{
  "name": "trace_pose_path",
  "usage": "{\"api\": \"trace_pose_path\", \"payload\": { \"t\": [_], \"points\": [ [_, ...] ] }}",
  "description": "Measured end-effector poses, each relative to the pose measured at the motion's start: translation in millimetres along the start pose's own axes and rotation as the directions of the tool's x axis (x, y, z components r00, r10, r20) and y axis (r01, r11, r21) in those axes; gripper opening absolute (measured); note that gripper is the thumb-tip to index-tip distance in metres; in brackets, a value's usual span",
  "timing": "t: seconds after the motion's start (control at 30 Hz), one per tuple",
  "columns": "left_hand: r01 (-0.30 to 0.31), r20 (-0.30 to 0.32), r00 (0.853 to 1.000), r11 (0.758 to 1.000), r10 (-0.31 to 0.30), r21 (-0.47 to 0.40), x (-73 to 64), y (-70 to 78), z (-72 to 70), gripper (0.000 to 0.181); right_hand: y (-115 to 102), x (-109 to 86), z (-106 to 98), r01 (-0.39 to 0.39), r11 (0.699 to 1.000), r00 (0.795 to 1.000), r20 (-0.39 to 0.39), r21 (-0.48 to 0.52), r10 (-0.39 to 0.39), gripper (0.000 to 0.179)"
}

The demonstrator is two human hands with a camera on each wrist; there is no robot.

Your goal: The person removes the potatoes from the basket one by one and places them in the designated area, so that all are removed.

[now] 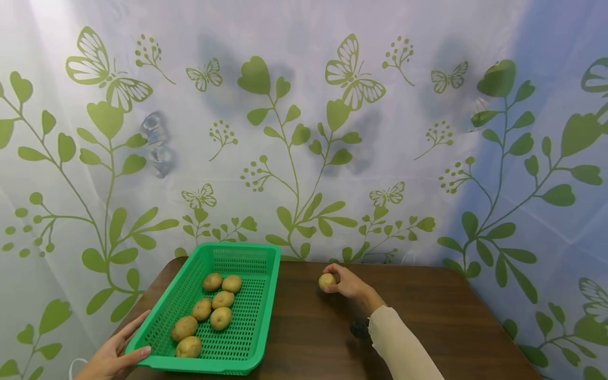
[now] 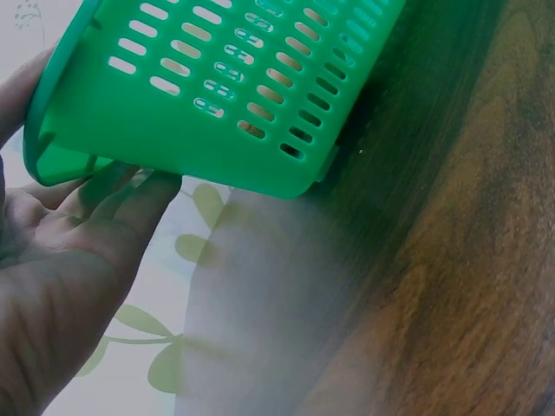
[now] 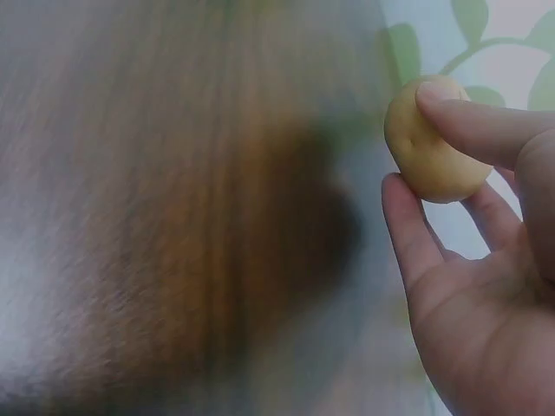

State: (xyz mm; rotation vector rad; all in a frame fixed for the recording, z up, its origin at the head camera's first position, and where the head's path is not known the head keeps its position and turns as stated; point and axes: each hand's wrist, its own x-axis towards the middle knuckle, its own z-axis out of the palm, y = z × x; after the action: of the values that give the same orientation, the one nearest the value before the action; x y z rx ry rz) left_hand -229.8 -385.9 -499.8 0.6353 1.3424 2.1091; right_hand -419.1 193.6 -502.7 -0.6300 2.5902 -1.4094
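A potato [image 3: 434, 143] is pinched between the thumb and fingertips of my right hand [image 1: 349, 285], over the far middle of the table. In the head view that potato shows at the fingertips, to the right of the green plastic basket [image 1: 272, 311]. My left hand [image 1: 116, 351] grips the basket's near left corner, thumb over the rim and the other fingers against the outside, as the left wrist view shows under the lip [image 2: 39, 130]. Several potatoes [image 1: 221, 318] lie inside the basket, mostly toward its left side and middle.
The brown wooden table [image 1: 304, 332] carries the basket on its left part. Behind it hangs a pale curtain [image 1: 304, 158] printed with green leaves and butterflies, meeting the table's back edge. A small dark object [image 1: 359, 329] shows at the right wrist.
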Motion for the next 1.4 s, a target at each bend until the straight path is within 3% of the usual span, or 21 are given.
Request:
{"api": "trace_pose_path", "payload": {
  "t": [0.33, 0.53, 0.87, 1.23, 1.4],
  "points": [
    [0.057, -0.036, 0.998, 0.998, -0.057, 0.014, -1.2, 2.5, -2.9, 0.066, 15, -5.7, 8, -0.011, 1.000, 1.000, -0.001, 0.008, 0.011, 0.043],
    [0.024, -0.012, 1.000, 1.000, -0.024, -0.003, -2.2, 0.2, -3.5, 0.067, 16, -5.3, 9, -0.014, 1.000, 1.000, 0.011, 0.006, 0.014, 0.043],
    [0.007, -0.041, 0.999, 0.999, -0.006, 0.031, 0.2, 1.5, 2.4, 0.068, 14, -8.0, -3, 0.027, 1.000, 0.999, 0.042, 0.006, -0.027, 0.042],
    [0.040, -0.074, 0.996, 0.999, -0.040, 0.009, -1.7, 0.7, 0.4, 0.066, 18, -9.0, -9, 0.021, 0.999, 0.999, 0.034, -0.034, -0.019, 0.050],
    [0.030, -0.097, 0.995, 0.998, -0.026, 0.046, -1.6, 0.9, 0.5, 0.065, 11, -11.2, -13, 0.026, 0.999, 0.999, 0.044, -0.030, -0.024, 0.053]
  ]
}}
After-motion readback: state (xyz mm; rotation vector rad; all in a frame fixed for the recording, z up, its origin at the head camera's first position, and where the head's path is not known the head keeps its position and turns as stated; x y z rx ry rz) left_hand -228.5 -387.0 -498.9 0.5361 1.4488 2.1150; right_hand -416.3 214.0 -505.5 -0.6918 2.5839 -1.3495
